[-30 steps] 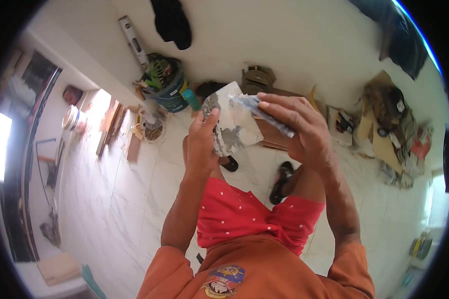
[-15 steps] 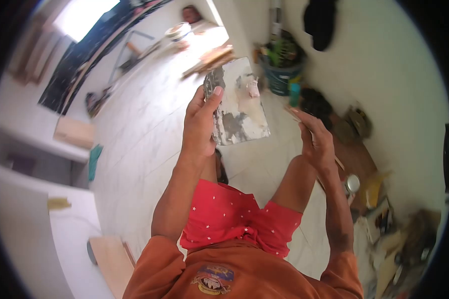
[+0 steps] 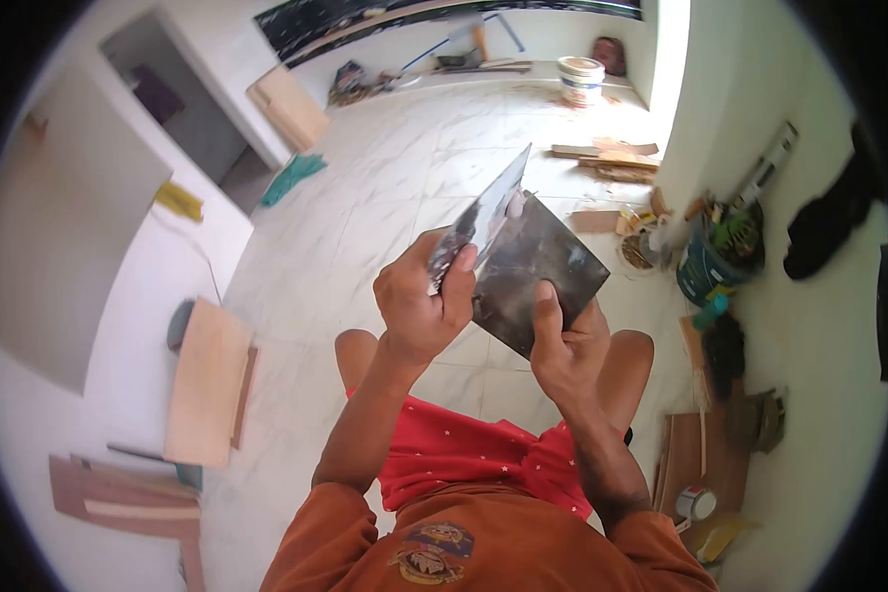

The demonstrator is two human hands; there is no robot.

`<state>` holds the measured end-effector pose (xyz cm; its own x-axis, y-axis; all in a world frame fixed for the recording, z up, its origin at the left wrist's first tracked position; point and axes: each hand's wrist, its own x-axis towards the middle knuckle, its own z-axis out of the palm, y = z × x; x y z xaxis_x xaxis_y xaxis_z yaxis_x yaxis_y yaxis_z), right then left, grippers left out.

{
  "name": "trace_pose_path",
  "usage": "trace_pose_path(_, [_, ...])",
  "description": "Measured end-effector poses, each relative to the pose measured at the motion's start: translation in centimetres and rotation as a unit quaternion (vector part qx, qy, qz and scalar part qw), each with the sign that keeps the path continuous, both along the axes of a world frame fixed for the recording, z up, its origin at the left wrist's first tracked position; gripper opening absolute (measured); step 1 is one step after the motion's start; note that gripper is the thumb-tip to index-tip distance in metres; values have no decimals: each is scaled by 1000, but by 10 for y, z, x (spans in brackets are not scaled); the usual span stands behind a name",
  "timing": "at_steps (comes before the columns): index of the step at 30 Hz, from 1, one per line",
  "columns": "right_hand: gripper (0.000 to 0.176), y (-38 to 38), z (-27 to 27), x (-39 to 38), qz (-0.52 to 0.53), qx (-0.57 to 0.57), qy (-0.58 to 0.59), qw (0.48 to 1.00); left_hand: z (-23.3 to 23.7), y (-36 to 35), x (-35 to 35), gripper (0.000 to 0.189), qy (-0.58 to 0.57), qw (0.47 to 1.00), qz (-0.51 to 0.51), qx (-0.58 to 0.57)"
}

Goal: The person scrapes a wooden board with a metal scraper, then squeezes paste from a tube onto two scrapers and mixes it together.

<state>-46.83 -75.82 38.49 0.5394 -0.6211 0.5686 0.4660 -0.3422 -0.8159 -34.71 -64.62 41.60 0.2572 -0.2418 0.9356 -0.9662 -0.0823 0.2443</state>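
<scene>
- Head view: clasping a putty-smeared flat blade (image 3: pixel 479 222) in the closed left hand (image 3: pixel 419 306), edge-on, tilted, above the knees.
- Pinching the lower corner of a dark square plate (image 3: pixel 548 261) in the right hand (image 3: pixel 565 347), thumb on its face, against the blade.
- Farther off on the tiled floor (image 3: pixel 385 168): green bucket (image 3: pixel 708 264), white tub (image 3: pixel 580 79).

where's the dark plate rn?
Head view, centre: dark plate gripped at its lower edge by the right hand, beside the smeared blade in the left hand.
</scene>
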Motion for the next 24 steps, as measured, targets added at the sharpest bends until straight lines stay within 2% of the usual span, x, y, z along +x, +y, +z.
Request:
trace_pose_path(2, [20, 27, 4, 26, 23, -50, 27, 998, -16, 29, 16, 21, 18, 998, 52, -3])
trace_pose_path(3, [22, 37, 2, 39, 60, -30, 53, 996, -28, 47, 26, 23, 67, 996, 54, 5])
trace_pose_path(5, [27, 48, -5, 65, 122, 17, 107, 987, -51, 70, 46, 25, 52, 995, 84, -18])
trace_pose_path(7, [27, 57, -26, 101, 182, 105, 89, 974, -70, 92, 66, 26, 57, 993, 106, -4])
trace_pose_path(9, [24, 61, -39, 136, 237, 193, 77, 949, -87, 107, 77, 18, 198, 973, 115, -13])
trace_pose_path(11, [25, 58, -47, 169, 309, 262, 102, 909, -110, 120, 98, 13, 322, 936, 133, -50])
trace_pose_path(13, [26, 53, -66, 210, 366, 316, 136, 865, -135, 137, 133, 16, 428, 884, 155, -108])
trace_pose_path(17, [26, 61, -110, 292, 409, 333, 221, 821, -191, 172, 197, 22, 521, 815, 171, -189])
trace_pose_path(20, [26, 48, -147, 327, 415, 318, 271, 808, -223, 178, 211, 22, 590, 743, 149, -279])
trace_pose_path(22, [32, 51, -166, 347, 430, 338, 289, 786, -246, 190, 224, 26, 608, 711, 195, -295])
trace_pose_path(23, [33, 49, -164, 351, 445, 343, 326, 760, -253, 195, 224, 27, 623, 683, 182, -335])
trace_pose_path(24, [33, 45, -172, 355, 436, 346, 341, 757, -254, 197, 230, 27, 633, 655, 159, -382])
